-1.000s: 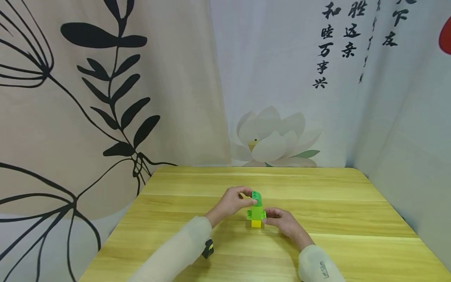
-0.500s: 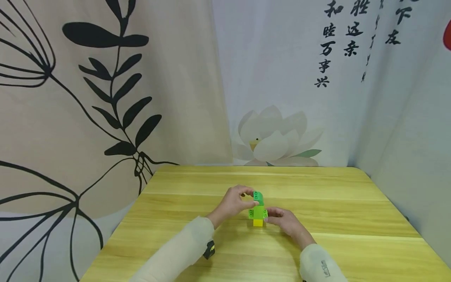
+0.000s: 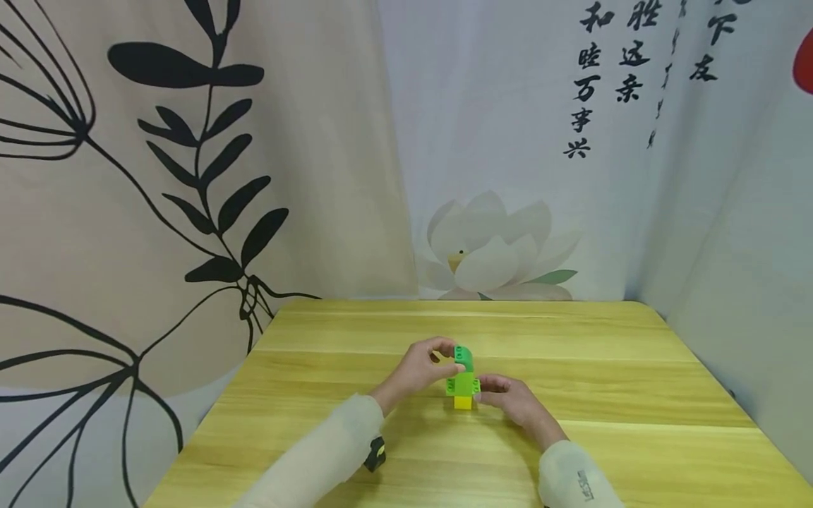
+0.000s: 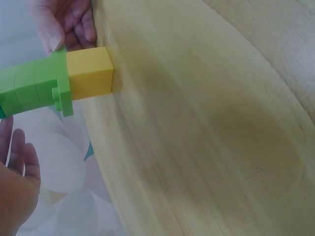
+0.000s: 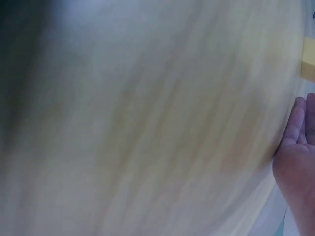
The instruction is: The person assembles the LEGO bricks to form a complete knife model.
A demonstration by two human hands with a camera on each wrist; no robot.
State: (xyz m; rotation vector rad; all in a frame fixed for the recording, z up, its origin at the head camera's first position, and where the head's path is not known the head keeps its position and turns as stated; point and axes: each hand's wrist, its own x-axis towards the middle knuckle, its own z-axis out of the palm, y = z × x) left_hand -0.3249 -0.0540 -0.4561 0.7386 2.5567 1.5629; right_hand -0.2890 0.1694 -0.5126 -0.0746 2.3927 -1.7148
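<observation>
A stack of toy building blocks stands upright on the table in the head view. Its base is a yellow block (image 3: 462, 403), with light green blocks (image 3: 464, 383) above, the lowest jutting out on both sides. A curved dark green block (image 3: 466, 358) tops it. My left hand (image 3: 419, 365) holds that top block between thumb and finger. From the other side, my right hand (image 3: 513, 402) pinches the jutting end of the light green piece. In the left wrist view the right thumb touches this piece. Only part of the yellow block (image 5: 309, 56) shows in the right wrist view.
The stack stands on a wooden table (image 3: 591, 346). A small black object with a yellow mark (image 3: 375, 454) shows under the left sleeve. Behind the table's far edge hangs a printed curtain (image 3: 343, 176), with another pale curtain along the right side.
</observation>
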